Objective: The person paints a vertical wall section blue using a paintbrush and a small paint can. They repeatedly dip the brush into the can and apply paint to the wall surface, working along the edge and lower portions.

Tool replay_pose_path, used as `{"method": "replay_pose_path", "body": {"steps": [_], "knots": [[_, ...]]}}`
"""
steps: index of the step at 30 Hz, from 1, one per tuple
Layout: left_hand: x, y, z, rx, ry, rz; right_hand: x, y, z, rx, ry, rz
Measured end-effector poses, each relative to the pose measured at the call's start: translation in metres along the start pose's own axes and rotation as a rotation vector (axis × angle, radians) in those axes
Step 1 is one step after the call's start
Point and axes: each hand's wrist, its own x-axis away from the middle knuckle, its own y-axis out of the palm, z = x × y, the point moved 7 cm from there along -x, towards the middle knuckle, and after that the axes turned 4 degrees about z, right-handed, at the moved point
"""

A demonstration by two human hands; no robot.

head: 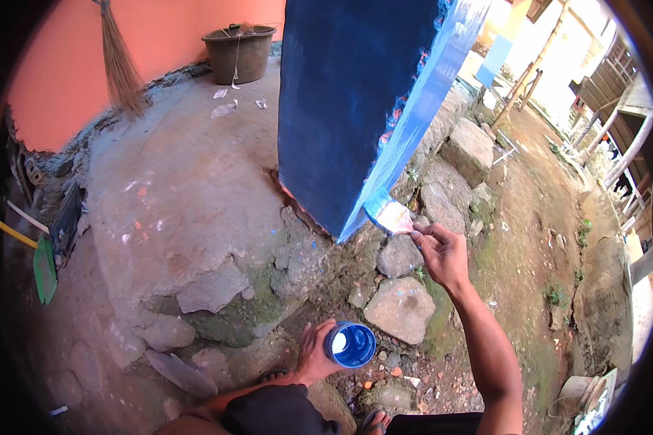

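My right hand [442, 254] grips a paintbrush [390, 213] by its handle, right of centre. The blue-wet bristles touch the lower end of the light blue side face of a pillar [343, 109], whose broad front is dark blue. Rough reddish patches show along the edge between the two faces. Low in the middle, my left hand [316, 350] holds a cup-like paint container [351, 345], its mouth facing up. Blue paint coats its inside, and a bright white patch shows within it.
Stones [400, 310] and broken concrete border the raised concrete floor [196, 163]. A black tub [239, 54] and a stick broom [121, 70] are by the orange wall. A dirt path runs along the right, with a bucket [577, 392] low at that side.
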Motion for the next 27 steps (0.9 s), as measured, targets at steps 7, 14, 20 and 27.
{"method": "replay_pose_path", "body": {"steps": [7, 14, 20, 27], "knots": [[0.004, -0.003, 0.0, 0.003, -0.031, 0.013, -0.048, -0.023, -0.035, 0.282, 0.068, -0.274], [0.001, -0.008, -0.001, 0.022, -0.038, 0.015, -0.107, -0.116, -0.079, 0.057, -0.032, 0.135], [0.001, -0.005, 0.0, 0.015, -0.031, -0.008, -0.093, -0.119, -0.05, -0.294, -0.129, 0.526], [0.004, -0.009, -0.002, 0.026, -0.029, 0.007, -0.063, -0.008, -0.001, -0.49, -0.098, 0.506]]}}
